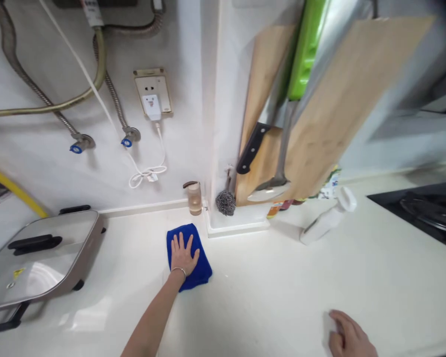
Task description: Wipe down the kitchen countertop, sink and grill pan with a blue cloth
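Observation:
My left hand (183, 256) lies flat with its fingers spread on a folded blue cloth (202, 270). The cloth rests on the white countertop (252, 302), and a thin bracelet circles that wrist. At the lower right edge, partly cut off by the frame, my right hand (351, 337) is low over the countertop. Its fingers are loosely bent, the thumb stands apart from them, and no object shows in it. Just behind the cloth, against the wall, stands a small translucent brownish bottle (195, 199).
An electric pan (65, 270) with a glass lid is on the left. Cutting boards (342, 109), a knife (253, 148), a spatula (282, 148) and a steel-wool scrubber (225, 203) hang on the wall corner. A white spray bottle (325, 220) stands near the black stove (423, 208).

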The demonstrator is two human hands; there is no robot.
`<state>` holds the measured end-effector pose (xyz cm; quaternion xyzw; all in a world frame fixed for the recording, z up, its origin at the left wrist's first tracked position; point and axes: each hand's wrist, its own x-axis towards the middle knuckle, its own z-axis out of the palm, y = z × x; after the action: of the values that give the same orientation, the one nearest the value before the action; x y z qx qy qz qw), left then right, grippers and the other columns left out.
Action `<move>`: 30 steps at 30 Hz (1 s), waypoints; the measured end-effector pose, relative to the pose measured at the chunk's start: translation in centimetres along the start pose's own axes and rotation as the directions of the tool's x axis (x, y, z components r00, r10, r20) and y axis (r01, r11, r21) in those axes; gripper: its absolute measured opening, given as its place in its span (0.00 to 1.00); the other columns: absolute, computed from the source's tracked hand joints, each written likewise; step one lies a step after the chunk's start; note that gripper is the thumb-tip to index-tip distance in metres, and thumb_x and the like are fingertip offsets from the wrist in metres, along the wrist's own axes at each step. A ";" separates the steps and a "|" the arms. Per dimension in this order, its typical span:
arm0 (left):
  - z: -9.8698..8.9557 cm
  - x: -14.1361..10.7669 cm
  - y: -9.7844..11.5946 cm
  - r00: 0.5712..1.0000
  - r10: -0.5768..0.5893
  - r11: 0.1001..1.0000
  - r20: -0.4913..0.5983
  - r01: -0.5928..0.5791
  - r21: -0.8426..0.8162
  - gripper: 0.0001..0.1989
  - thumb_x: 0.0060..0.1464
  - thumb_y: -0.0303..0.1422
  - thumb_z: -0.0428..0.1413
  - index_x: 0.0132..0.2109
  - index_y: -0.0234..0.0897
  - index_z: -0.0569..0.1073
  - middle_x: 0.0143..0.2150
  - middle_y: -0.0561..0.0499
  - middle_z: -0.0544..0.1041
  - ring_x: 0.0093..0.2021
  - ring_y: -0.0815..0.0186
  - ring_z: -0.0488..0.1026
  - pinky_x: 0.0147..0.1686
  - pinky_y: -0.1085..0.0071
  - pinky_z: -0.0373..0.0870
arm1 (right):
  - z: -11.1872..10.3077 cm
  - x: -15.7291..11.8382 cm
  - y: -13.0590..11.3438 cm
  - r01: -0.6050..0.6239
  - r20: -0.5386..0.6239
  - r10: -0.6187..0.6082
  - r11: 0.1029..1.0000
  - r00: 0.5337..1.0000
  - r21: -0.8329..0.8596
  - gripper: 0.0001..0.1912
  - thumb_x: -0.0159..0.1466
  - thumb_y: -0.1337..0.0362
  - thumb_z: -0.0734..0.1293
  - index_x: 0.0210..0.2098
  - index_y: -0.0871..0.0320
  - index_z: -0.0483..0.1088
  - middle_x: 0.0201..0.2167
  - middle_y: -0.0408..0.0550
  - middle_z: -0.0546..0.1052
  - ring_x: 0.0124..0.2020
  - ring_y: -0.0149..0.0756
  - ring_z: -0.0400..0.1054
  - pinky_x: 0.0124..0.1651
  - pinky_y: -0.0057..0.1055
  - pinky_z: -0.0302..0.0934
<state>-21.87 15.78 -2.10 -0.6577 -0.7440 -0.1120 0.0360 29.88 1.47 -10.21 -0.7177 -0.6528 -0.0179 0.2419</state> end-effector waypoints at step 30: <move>-1.5 -6.0 7.0 0.996 0.067 0.944 -0.067 -0.085 -0.320 0.31 0.53 0.42 0.45 0.58 0.28 0.71 0.65 0.32 0.67 0.70 0.44 0.55 0.66 0.43 0.56 | 0.4 4.2 -19.7 0.185 -0.024 -0.184 0.966 0.983 0.178 0.30 0.63 0.65 0.56 0.65 0.61 0.59 0.67 0.57 0.61 0.70 0.54 0.49 0.67 0.60 0.49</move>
<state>-14.26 10.40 -1.03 -0.6797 -0.6885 -0.2486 -0.0472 11.77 6.17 -2.76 -0.6290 -0.7148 0.0161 0.3052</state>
